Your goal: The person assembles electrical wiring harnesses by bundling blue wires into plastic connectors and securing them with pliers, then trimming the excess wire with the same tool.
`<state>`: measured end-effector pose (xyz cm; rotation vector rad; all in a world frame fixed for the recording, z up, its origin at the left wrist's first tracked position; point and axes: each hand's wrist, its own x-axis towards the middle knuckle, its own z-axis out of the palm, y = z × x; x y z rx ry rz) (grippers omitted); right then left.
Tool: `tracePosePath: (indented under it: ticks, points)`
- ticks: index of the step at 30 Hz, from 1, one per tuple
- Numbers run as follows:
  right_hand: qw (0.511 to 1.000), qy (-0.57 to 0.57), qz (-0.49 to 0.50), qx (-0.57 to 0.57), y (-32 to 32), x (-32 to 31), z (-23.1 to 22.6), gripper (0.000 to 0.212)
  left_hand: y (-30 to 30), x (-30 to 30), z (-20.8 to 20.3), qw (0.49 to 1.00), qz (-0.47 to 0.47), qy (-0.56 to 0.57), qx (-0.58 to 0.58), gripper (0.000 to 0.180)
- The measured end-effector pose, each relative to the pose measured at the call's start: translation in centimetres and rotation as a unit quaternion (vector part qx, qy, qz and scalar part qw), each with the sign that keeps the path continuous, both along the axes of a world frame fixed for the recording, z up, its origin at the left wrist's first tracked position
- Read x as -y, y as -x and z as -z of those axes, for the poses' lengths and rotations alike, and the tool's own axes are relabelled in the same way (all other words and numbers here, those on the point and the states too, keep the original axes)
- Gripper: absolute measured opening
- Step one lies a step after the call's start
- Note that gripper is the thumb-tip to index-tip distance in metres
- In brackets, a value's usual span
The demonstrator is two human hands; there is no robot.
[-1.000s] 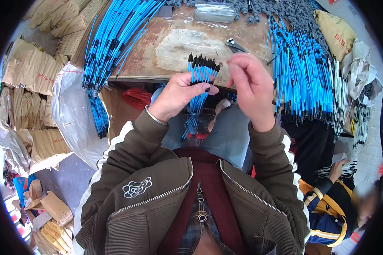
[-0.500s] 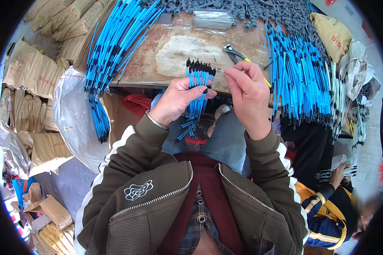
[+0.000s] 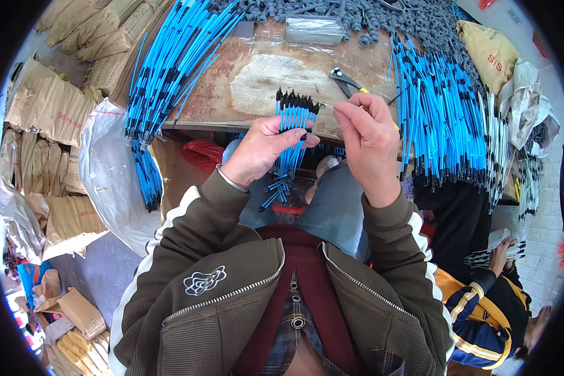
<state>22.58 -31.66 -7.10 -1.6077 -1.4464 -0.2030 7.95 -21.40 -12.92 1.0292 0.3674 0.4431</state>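
Note:
My left hand (image 3: 265, 145) is wrapped around a bunch of thin blue rods (image 3: 294, 119) with black tips. The tips stand fanned in a row above my fingers, while the lower ends hang down over my lap. Just right of the tips, my right hand (image 3: 368, 135) is raised with thumb and forefinger pinched together. Something very thin seems to reach from this pinch toward the tips, too fine to name. Beyond my right hand, cutting pliers (image 3: 344, 80) with yellow-and-black handles lie on the worn wooden table (image 3: 257, 84).
Piles of blue rods lie at left (image 3: 169, 69) and right (image 3: 442, 113). A clear tray (image 3: 313, 30) of thin silvery pieces sits at the back, before a heap of grey plastic parts (image 3: 363, 19). Brown sacks (image 3: 53, 106) line the left. Another person's hand (image 3: 500, 254) holds white rods at lower right.
My right hand has shifted slightly right, away from the black tips. The left hand keeps its hold on the rods, nearly still.

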Motion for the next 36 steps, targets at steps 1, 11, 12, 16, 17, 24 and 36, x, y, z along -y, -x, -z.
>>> tracePosePath:
  ticks: [1, 11, 12, 16, 17, 24, 36]
  points:
    - [1.000, 0.000, 0.002, 0.000, 0.0, 0.0, -0.1, 0.012, 0.0, 0.0, 0.1, 1.000, 0.000, 0.000, 0.000, 0.022]
    - [0.999, -0.015, -0.050, -0.015, -1.0, -0.4, 0.3, 0.013, 0.1, -0.2, -0.1, 0.999, 0.024, -0.039, -0.011, 0.022]
    - [0.998, -0.009, -0.055, -0.008, -1.1, -0.5, 0.2, 0.013, 0.2, -0.2, -0.1, 0.999, 0.026, -0.038, -0.012, 0.022]
    - [0.998, 0.002, -0.067, 0.004, -1.2, -0.5, -0.1, 0.013, 0.2, -0.3, -0.1, 0.999, 0.027, -0.037, -0.015, 0.022]
    - [0.998, 0.002, -0.070, 0.001, -1.3, -0.6, -0.2, 0.013, 0.2, -0.3, -0.1, 0.999, 0.027, -0.037, -0.015, 0.022]
    - [0.997, 0.002, -0.069, 0.026, -1.6, -0.7, 0.0, 0.014, 0.2, -0.4, 0.0, 0.999, 0.034, -0.020, -0.016, 0.025]
    - [0.999, -0.015, -0.033, 0.031, -0.6, -0.8, 0.3, 0.014, 0.1, -0.3, -0.3, 0.999, 0.028, -0.013, -0.018, 0.023]
